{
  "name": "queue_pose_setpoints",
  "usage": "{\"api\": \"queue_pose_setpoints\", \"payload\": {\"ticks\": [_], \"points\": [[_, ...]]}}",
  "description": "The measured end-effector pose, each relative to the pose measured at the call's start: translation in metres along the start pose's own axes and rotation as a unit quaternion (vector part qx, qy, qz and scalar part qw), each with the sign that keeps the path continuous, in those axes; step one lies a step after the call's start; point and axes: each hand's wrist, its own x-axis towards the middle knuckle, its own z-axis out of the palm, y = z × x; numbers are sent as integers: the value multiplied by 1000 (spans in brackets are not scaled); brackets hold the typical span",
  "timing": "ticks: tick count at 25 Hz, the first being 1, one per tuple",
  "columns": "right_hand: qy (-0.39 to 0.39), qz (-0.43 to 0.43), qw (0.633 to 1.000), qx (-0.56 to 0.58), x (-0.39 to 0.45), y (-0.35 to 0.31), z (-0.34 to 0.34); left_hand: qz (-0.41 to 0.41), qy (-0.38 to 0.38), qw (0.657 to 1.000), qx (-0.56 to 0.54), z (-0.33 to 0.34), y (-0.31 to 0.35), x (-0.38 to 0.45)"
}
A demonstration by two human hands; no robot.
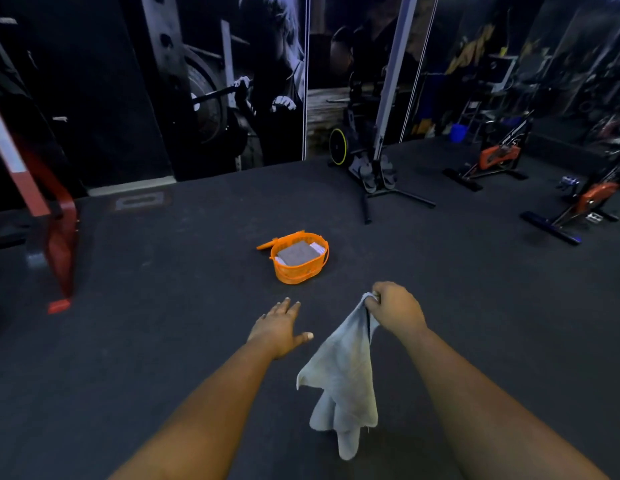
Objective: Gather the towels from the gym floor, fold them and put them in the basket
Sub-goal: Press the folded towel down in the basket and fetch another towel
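The right hand (395, 308) pinched a hanging pale grey cloth towel (343, 375) by its corner; the left hand (279, 327) spread flat near the orange plastic basket (299, 270)

No text, label, brand or number can be read anywhere in this view.

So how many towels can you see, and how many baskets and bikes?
Towels: 3, one hanging from the right hand at, a grey one and a white one in the basket
Baskets: 1, orange
Bikes: 2
Total: 6
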Motion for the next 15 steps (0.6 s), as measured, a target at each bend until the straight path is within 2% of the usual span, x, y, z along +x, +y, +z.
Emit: {"api": "queue_pose_setpoints", "payload": {"ticks": [4,8,15], "points": [[10,-26,987,160,107,12,6,0,1,1000,2,-24,5,93],[-10,-77,953,292,208,12,-1,-11,14,998,-56,-46,21,178],[-78,-205,900,378,346,12,-37,10,59,980,-189,-89,36,312]]}}
